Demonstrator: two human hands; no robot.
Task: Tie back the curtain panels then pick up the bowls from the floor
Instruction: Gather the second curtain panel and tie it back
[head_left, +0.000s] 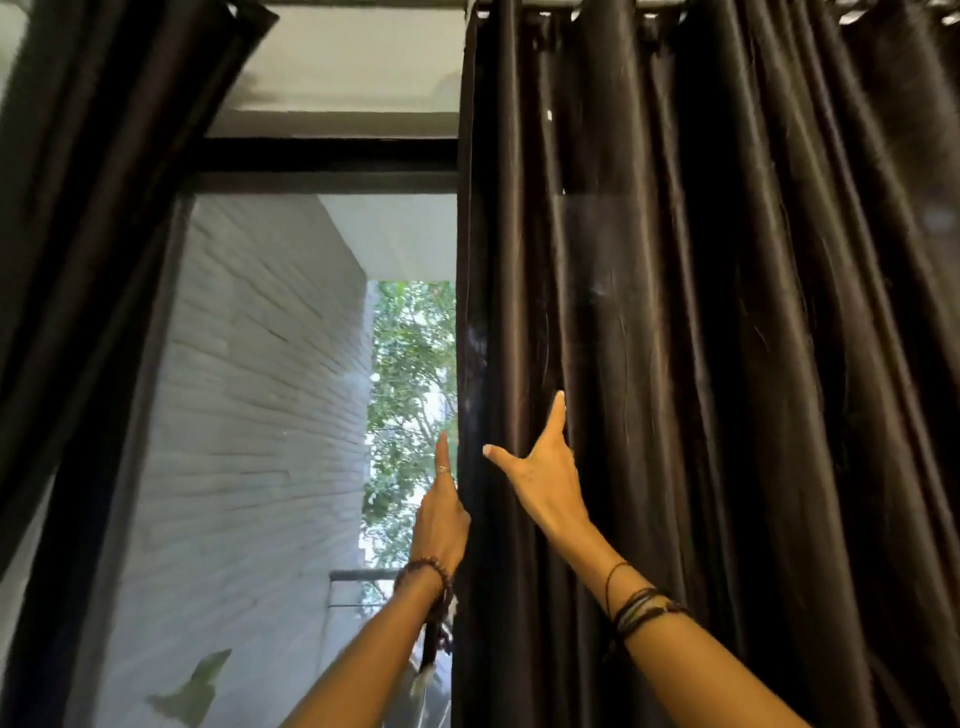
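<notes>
A dark, shiny curtain panel (701, 338) hangs in folds over the right half of the view, from a rod at the top. A second dark panel (88, 208) hangs at the far left. My left hand (441, 514) reaches up at the right panel's inner edge, one finger stretched upward, the other fingers hidden behind the fabric edge. My right hand (540, 478) lies against the front of the same panel just beside that edge, thumb and a finger spread. Both hands grip the leading fold between them. No bowls are in view.
Between the panels is a glass window with a black frame (322, 156). Outside I see a white brick wall (249, 415), green foliage (410, 395) and a metal railing (358, 577).
</notes>
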